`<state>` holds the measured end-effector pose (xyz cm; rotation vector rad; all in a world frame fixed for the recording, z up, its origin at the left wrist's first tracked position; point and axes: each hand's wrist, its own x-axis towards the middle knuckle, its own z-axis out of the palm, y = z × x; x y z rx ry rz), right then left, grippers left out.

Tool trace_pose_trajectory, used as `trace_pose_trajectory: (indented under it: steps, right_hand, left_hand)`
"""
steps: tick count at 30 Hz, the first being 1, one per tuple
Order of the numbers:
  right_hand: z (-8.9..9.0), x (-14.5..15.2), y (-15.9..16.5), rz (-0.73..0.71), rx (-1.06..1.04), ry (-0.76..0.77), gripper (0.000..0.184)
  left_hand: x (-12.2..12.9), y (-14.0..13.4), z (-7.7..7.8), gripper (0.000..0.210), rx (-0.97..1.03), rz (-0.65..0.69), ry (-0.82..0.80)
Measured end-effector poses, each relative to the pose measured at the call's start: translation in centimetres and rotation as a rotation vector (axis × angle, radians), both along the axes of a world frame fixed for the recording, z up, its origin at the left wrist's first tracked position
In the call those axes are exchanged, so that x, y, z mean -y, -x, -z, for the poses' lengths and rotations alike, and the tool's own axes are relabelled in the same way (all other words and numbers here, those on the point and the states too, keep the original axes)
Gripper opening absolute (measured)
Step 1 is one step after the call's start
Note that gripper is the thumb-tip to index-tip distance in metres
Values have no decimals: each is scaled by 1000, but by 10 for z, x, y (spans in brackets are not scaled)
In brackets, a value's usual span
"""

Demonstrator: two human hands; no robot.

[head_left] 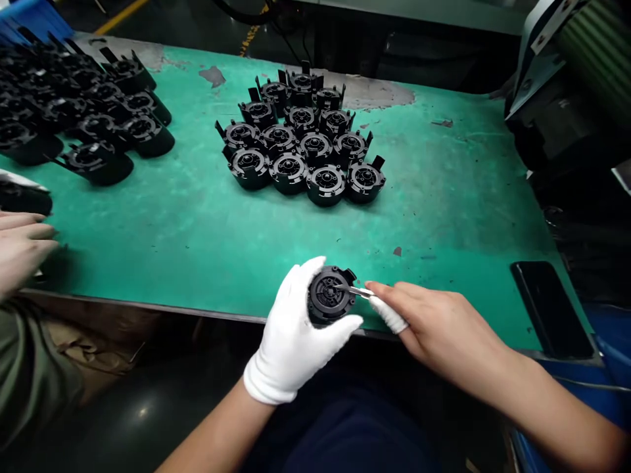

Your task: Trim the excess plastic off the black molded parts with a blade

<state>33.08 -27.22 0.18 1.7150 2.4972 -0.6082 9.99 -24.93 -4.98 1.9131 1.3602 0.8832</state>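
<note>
My left hand (296, 332), in a white glove, is closed around a round black plastic housing (325, 303) at the front edge of the table. The housing's ringed face with its central hub is turned up toward me. My right hand (428, 312) is bare but for a white wrap on the thumb. It grips a thin metal blade like a scalpel (363, 292), whose tip reaches the hub area of the housing. The tool's handle is hidden inside my fingers.
On the green table (444, 217) stands a cluster of similar black housings (288, 171); more housings (98, 161) crowd the left. A co-worker's hand (22, 249) is at the left edge. A black phone (549, 309) lies at right, below dark machinery (557, 118).
</note>
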Motion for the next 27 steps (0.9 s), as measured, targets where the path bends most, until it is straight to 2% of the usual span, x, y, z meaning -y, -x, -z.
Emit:
trace_pose_trajectory:
  steps: [9,12,17,24,27]
  right_hand:
    - [-6,18,3,31,-117,85,52]
    - [-3,22,2,76,-161,47,50]
    - [4,27,13,97,-115,4,53]
    - [-3,21,19,81,-357,222,48]
    - [-1,20,26,208,-526,241,43]
  left_hand:
    - [3,-2,2,83,83,4,2]
    - [4,-2,4,84,85,0,-44]
    - [6,-3,8,88,70,-27,-118]
    - [8,-6,12,88,73,-69,-128]
    - [10,-9,12,86,107,-150,-127]
